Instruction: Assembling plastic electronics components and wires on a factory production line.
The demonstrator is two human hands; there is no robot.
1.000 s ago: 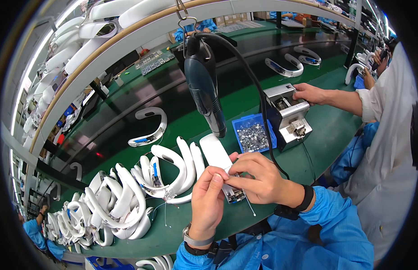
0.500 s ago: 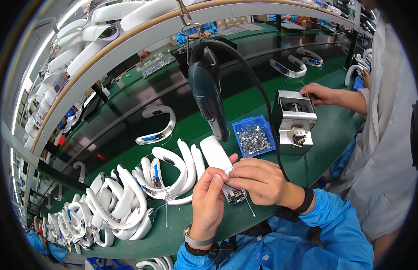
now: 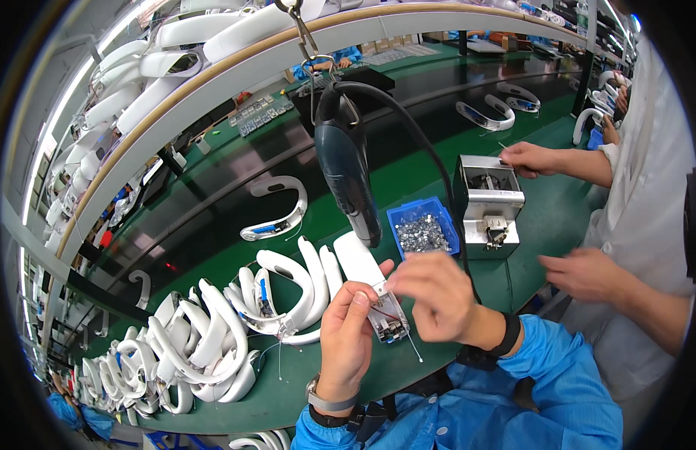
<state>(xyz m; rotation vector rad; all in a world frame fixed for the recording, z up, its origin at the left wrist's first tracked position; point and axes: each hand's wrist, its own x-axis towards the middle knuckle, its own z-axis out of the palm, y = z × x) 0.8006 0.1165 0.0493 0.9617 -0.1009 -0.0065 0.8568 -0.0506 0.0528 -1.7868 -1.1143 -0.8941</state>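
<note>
My left hand [image 3: 346, 326] is closed, thumb and fingers pinching the edge of a white curved plastic housing [image 3: 357, 259]. The open lower section of that housing shows small electronic parts, a red wire and a thin white lead hanging out. Beside its middle, my right hand [image 3: 440, 296] is raised with curled fingers. It is smeared by motion, so whether anything sits in them is unclear. Just beyond the hands stands a blue bin [image 3: 424, 225] of small metal pieces. A dark electric screwdriver [image 3: 346, 165] hangs above the housing's far end.
Many white curved housings [image 3: 198, 337] are heaped on the green table to the left. One housing [image 3: 277, 217] lies on the dark conveyor. A metal box fixture [image 3: 489, 206] stands right, touched by a co-worker's hand [image 3: 532, 160]; another co-worker hand [image 3: 588, 274] hovers nearby. A shelf [image 3: 213, 64] arches overhead.
My right hand has drawn away from the housing's middle, uncovering its open interior. The housing on the conveyor has shifted right. A co-worker's second hand has come into view at right.
</note>
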